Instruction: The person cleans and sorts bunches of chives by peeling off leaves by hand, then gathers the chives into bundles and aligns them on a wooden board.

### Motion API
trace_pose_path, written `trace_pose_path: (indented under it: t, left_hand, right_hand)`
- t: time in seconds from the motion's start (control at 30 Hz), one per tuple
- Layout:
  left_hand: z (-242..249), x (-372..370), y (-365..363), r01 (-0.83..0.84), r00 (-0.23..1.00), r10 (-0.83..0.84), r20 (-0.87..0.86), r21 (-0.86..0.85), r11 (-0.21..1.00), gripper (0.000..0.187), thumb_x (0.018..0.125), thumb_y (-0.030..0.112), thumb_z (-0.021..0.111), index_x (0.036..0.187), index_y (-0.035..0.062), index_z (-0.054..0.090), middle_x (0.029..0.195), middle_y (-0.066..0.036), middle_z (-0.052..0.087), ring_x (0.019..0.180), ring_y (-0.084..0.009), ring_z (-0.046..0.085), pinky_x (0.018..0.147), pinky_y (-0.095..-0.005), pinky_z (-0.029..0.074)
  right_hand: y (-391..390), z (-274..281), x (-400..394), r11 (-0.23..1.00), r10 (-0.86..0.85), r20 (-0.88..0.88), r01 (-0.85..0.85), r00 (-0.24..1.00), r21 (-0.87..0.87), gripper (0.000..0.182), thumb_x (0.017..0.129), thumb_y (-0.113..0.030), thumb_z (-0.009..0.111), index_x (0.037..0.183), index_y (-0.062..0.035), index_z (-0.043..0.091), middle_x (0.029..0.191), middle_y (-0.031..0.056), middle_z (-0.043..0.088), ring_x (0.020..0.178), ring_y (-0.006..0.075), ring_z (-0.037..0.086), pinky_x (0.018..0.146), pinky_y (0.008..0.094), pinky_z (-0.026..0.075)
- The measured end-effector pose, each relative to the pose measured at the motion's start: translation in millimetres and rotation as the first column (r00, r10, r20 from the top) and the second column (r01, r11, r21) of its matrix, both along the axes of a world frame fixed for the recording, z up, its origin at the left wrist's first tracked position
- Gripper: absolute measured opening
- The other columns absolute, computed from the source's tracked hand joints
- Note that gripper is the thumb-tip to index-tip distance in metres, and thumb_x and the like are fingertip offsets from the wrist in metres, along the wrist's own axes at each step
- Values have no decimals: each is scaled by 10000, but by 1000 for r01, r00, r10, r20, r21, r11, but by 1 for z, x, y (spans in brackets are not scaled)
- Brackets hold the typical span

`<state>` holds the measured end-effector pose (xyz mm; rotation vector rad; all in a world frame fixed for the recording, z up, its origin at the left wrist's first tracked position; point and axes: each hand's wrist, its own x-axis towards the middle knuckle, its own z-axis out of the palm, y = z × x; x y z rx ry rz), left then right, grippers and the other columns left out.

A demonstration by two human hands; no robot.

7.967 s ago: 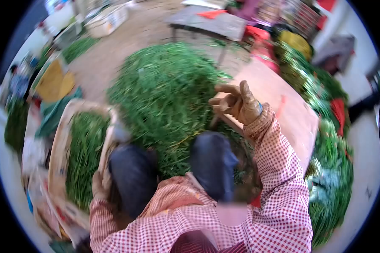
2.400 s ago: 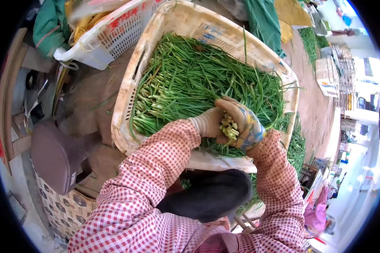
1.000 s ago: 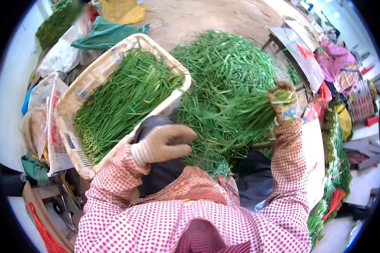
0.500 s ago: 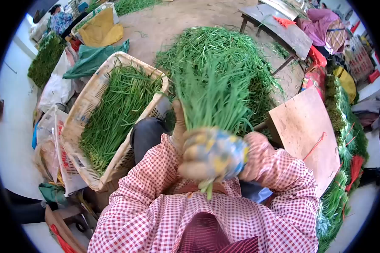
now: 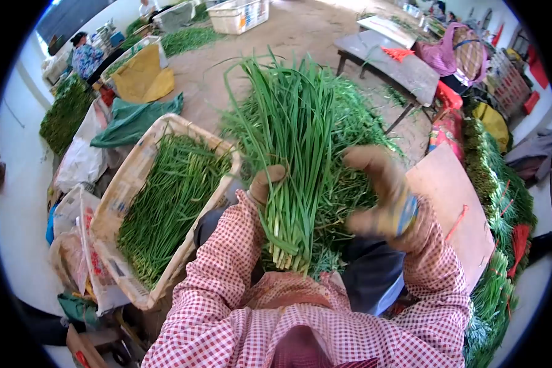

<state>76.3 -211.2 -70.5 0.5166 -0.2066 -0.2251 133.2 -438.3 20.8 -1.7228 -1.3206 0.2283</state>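
Seen from the head, the tan-gloved left hand [image 5: 267, 183] is closed around a bunch of long green leafy stems [image 5: 297, 165], held upright over the lap, while the blurred right hand [image 5: 381, 191], in a tan glove patterned blue and yellow, is spread open just beside it. A grimy cream plastic crate [image 5: 127, 170] holds more cut green stems [image 5: 172, 205]; near its left edge, a white plastic basket [image 5: 97, 251] bears red markings too small to read.

Right grip [image 5: 395, 201] now off green bunch [image 5: 297, 165], spread beside it.
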Motion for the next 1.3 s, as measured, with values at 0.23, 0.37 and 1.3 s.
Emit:
trace_pose_path:
  t: [0.23,0.37,1.3]
  left_hand:
    - [6,83,-80,-97,919,-114,377,496,863,692,655,116,809,1274,29,512,1167,-79,599,1051,-183,566,907,-330,467]
    - [44,132,-144,-354,734,-138,665,549,757,701,641,127,843,1253,75,505,1160,-29,587,1125,-158,510,972,-335,418]
    - [133,99,-98,-437,785,-609,115,799,-412,627,776,332,680,1288,23,493,1235,-198,557,1114,-275,550,896,-358,471]
  right_hand:
    - [-34,-42,68,883,-285,-393,399,874,247,1110,709,-704,634,1404,59,225,1248,238,444,1041,322,522,884,401,466]
    - [-92,-81,185,704,691,-686,-3,-226,710,1028,751,-683,610,1348,83,274,1085,241,454,810,272,528,635,330,502]
    - [-125,-35,165,862,84,-961,464,264,203,669,780,-387,680,1263,-14,405,1085,164,518,818,248,562,716,391,502]
